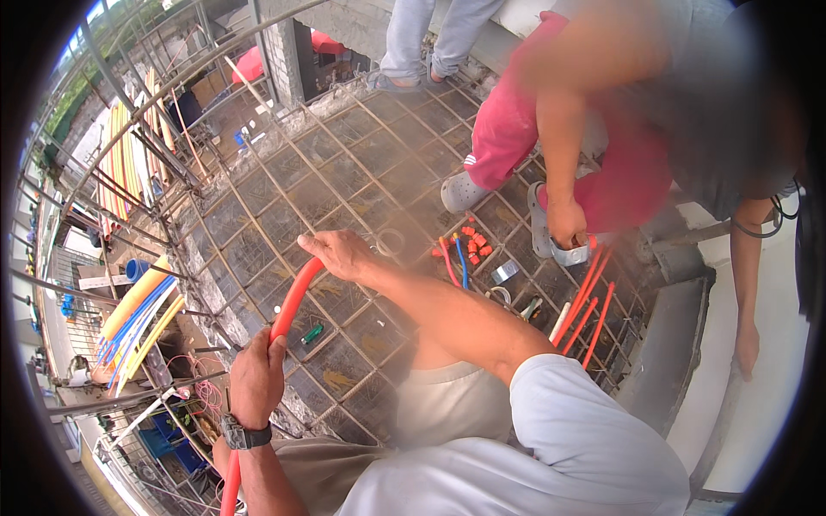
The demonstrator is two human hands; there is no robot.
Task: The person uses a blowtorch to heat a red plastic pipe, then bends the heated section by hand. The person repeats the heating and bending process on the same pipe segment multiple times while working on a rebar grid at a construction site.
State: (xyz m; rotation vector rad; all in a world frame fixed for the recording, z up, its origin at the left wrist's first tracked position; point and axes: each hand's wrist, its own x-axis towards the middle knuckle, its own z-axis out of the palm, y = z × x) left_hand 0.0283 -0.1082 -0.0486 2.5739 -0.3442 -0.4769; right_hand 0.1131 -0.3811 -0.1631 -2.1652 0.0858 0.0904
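Observation:
A bright red-orange plastic pipe (296,297) bends upward between my two hands, and its lower part runs down beside my left forearm. My left hand (257,378), with a dark watch at the wrist, is wrapped round the pipe's middle. At the upper end, my right hand (339,254) is closed round the pipe, its arm reaching across from the right. Below them is a rebar grid (344,202) over dark panels. A small green object (312,334) lies on it near my left hand.
A co-worker in red trousers (503,129) crouches at the right, one hand on a small metal box (570,254). Orange fittings (473,246), another metal box (505,272) and upright red pipes (588,297) are nearby. Another person (409,39) stands behind. Pipe bundles (138,318) lie left, beyond the slab edge.

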